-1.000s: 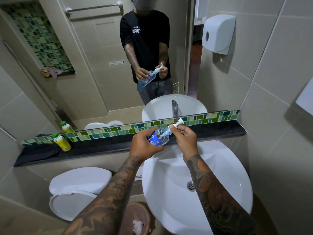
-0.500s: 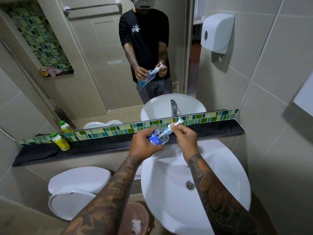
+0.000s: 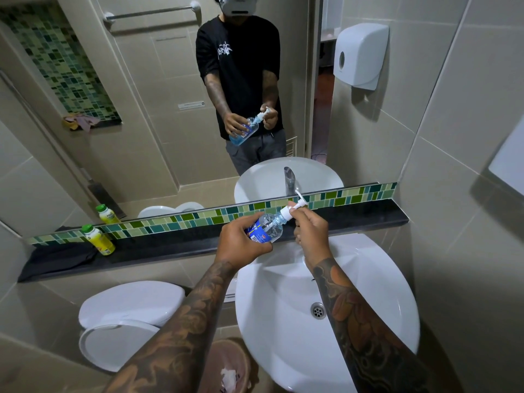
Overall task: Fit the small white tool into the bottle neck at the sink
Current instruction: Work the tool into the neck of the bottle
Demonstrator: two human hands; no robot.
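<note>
A small clear bottle [image 3: 268, 228] with a blue label lies tilted in my left hand [image 3: 241, 241], neck pointing up to the right, above the back of the white sink [image 3: 368, 302]. A white pump top [image 3: 295, 207] sits at the bottle's neck, its thin tube running down inside the bottle. My right hand [image 3: 310, 228] pinches the pump's collar between thumb and fingers. The pump's nozzle sticks out toward the mirror. Whether the collar is fully seated cannot be told.
A black ledge [image 3: 354, 219] runs behind the sink under the mirror, with a yellow green-capped bottle [image 3: 99, 239] and a dark cloth [image 3: 59, 258] at its left. A toilet [image 3: 127, 310] stands left of the sink, a pink bin [image 3: 229, 367] below. A paper dispenser [image 3: 360, 55] hangs on the right wall.
The pump has sunk a little further toward the neck, and my right hand's fingers have shifted round the collar. The bottle stays in my left hand.
</note>
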